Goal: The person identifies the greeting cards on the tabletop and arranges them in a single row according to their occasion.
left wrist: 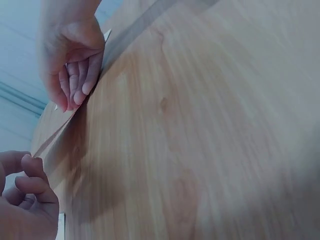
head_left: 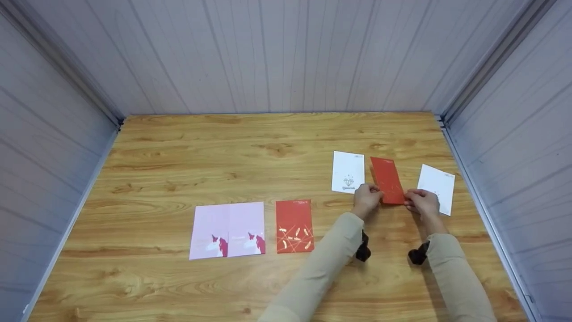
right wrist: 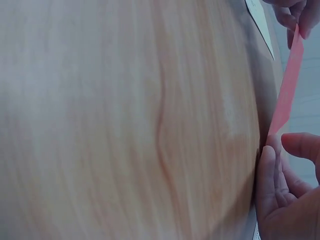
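Two tan cloth sleeves (head_left: 313,273) are seen nearest. At the left, a pink paper (head_left: 228,230) with a line down its middle is laid flat on the wooden table (head_left: 156,174). To its right, a gold-marked card (head_left: 295,230) is laid. Farther right, past a white card (head_left: 347,167), a thin red card (head_left: 388,179) is held tilted. Its near left corner is pinched by the left hand (head_left: 368,200). Its near right corner is touched by the right hand (head_left: 423,203); whether it is pinched cannot be told. At the far right, another white card (head_left: 440,179) is partly hidden. The thin red card is likely light, smooth and easily creased, so it is best held softly by its edges.
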Action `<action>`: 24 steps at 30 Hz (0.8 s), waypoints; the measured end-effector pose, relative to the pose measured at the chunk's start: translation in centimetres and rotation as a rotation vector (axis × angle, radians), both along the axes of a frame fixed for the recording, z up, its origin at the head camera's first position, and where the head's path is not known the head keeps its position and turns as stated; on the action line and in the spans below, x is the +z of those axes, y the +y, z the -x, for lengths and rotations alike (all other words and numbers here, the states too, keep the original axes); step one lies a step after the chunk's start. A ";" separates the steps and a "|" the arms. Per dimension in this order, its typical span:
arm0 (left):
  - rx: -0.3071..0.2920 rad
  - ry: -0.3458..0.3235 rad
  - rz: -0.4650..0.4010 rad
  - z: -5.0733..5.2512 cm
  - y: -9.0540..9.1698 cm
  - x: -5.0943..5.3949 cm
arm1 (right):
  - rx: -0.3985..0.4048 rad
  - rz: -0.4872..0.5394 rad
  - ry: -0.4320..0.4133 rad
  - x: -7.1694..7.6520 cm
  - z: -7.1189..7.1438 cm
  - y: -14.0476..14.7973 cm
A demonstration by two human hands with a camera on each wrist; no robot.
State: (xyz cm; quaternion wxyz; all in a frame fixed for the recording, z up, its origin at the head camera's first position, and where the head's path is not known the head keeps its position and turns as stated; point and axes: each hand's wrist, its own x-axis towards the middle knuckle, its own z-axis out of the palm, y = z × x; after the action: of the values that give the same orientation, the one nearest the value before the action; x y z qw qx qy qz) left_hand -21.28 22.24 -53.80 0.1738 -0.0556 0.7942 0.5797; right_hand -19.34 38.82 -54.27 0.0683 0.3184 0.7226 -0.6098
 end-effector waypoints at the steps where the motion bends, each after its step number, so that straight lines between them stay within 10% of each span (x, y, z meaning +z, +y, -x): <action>1: -0.003 0.006 0.000 -0.1 0.0 0.0 | 0.002 -0.004 0.004 0.0 0.0 0.0; 24: -0.079 0.024 -0.212 -1.8 -3.5 -0.1 | 0.079 0.025 0.148 1.1 -1.6 -1.8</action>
State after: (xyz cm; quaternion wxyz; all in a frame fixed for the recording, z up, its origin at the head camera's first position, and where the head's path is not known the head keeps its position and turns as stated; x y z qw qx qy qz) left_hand -19.52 18.74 -53.88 0.1917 0.0015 0.7319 0.6539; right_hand -17.74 36.99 -53.18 0.0425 0.2429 0.7298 -0.6376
